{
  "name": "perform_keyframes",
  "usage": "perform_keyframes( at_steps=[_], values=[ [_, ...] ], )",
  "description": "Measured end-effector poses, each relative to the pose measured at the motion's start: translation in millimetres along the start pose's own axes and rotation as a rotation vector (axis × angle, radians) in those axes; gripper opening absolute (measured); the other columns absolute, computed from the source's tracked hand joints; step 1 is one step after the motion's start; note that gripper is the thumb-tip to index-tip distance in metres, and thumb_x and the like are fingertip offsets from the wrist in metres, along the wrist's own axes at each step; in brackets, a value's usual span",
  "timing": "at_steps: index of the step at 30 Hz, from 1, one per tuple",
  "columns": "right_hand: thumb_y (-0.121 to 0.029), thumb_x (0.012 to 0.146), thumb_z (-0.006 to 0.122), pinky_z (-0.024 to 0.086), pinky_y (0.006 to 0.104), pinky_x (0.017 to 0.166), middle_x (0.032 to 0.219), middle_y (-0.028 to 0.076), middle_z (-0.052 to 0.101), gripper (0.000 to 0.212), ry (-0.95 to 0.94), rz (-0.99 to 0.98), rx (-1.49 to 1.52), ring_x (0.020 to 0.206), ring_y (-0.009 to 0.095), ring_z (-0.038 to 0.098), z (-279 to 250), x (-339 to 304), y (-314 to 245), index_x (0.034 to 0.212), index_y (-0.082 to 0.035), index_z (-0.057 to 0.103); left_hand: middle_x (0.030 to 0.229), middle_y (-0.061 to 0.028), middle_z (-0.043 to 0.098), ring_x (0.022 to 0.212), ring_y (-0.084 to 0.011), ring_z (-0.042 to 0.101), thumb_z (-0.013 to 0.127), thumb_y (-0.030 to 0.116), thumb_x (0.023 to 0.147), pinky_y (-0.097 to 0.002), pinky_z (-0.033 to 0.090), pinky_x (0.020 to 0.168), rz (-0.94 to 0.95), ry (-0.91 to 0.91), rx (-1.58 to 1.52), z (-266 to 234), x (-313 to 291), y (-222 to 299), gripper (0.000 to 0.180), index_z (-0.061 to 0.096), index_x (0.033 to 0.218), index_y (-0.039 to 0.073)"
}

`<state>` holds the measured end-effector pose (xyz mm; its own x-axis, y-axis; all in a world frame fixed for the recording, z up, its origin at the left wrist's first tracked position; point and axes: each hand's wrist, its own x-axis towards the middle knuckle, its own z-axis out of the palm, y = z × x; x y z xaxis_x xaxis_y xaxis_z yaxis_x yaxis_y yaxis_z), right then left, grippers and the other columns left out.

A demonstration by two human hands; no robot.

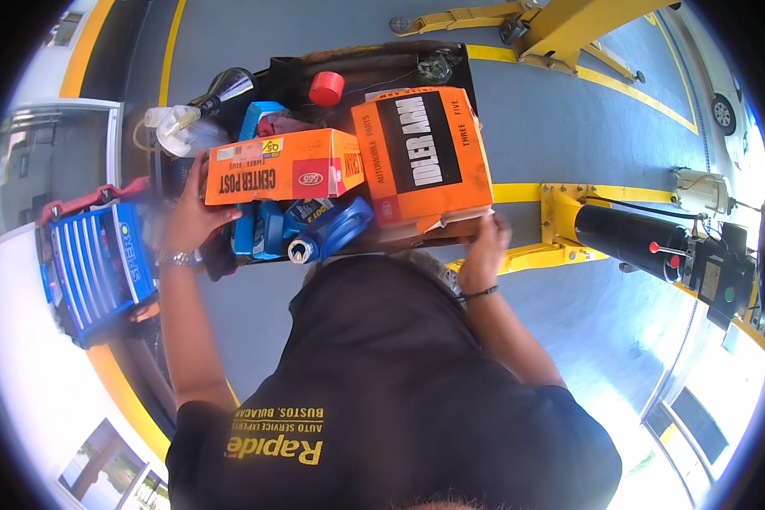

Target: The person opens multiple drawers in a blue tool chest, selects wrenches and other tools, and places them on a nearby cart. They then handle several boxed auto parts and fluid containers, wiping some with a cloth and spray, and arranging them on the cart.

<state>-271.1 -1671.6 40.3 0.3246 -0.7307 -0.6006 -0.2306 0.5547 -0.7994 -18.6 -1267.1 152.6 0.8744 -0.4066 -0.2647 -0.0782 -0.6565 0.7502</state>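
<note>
Left hand (197, 214) grasping smaller orange box (285, 166); right hand (486, 253), blurred, at larger box (423, 157), grip unclear

Shirt (391, 365) — black, short-sleeved, plain weave in appearance; yellow lettering (285, 433) on the left chest, one large line and two smaller. Left wrist: silver-toned metal band (176, 257). Right wrist: narrow dark bracelet (481, 294). Left hand (202, 208) and right hand (486, 248) — bare.

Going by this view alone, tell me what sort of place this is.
Most likely a car repair shop: there is what looks like a yellow vehicle lift, a blue tool chest with drawers, and a white car toward the right.
</note>
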Motion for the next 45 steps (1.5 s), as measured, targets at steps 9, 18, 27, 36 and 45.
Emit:
perform_keyframes(
  at_steps=[9, 18, 27, 36, 45],
  values=[
    [-0.019, 0.104, 0.060, 0.047, 0.0384, 0.110, 0.144, 0.019, 0.060, 0.048, -0.370, -0.721, -0.845, 0.129, 0.035, 0.061, 1, 87, -8, 0.148, 0.000, 0.054, 0.151, -0.0072, 0.053, 0.137, -0.0196, 0.054, 0.087, -0.014, 0.069, -0.0370, 0.057, 0.105, 0.099, -0.174, -0.443, 14, 42, -23, 0.120, 0.022, 0.166, 0.015],
    [-0.022, 0.082, 0.087, 0.044, 0.0432, 0.116, 0.150, 0.022, 0.052, 0.090, -0.766, -1.032, -0.768, 0.138, 0.040, 0.051, 90, 17, -49, 0.156, -0.004, 0.040, 0.144, -0.0076, 0.061, 0.126, -0.0164, 0.062, 0.095, 0.009, 0.074, -0.0361, 0.058, 0.098, 0.343, -0.234, -0.205, 36, 77, -73, 0.093, 0.046, 0.152, 0.012],
    [-0.036, 0.066, 0.097, 0.044, 0.0406, 0.116, 0.147, 0.022, 0.055, 0.115, -1.108, -0.960, -0.813, 0.138, 0.038, 0.054, 196, 3, -45, 0.158, -0.003, 0.035, 0.123, -0.0061, 0.075, 0.109, -0.0162, 0.070, 0.094, 0.026, 0.079, -0.0352, 0.058, 0.092, 0.138, -0.210, -0.023, 35, 77, -78, 0.057, 0.069, 0.127, 0.008],
    [-0.014, 0.086, 0.085, 0.054, 0.0350, 0.099, 0.134, 0.009, 0.064, 0.078, -1.144, -0.797, -0.021, 0.118, 0.019, 0.064, 138, -20, -131, 0.151, -0.001, 0.044, 0.121, -0.0095, 0.075, 0.111, -0.0153, 0.070, 0.092, 0.019, 0.081, -0.0349, 0.057, 0.097, 0.612, -0.112, -0.317, 0, 59, 74, 0.067, 0.060, 0.138, 0.003],
    [-0.041, 0.104, 0.066, 0.057, 0.0304, 0.089, 0.119, 0.008, 0.073, 0.052, -0.666, -0.285, -0.245, 0.103, 0.015, 0.071, 73, 54, -172, 0.134, 0.002, 0.063, 0.157, -0.0179, 0.048, 0.145, -0.0271, 0.047, 0.082, 0.044, 0.091, -0.0410, 0.034, 0.123, 0.360, -0.386, -0.258, 157, 153, 123, 0.102, 0.024, 0.165, 0.006]
  ],
)
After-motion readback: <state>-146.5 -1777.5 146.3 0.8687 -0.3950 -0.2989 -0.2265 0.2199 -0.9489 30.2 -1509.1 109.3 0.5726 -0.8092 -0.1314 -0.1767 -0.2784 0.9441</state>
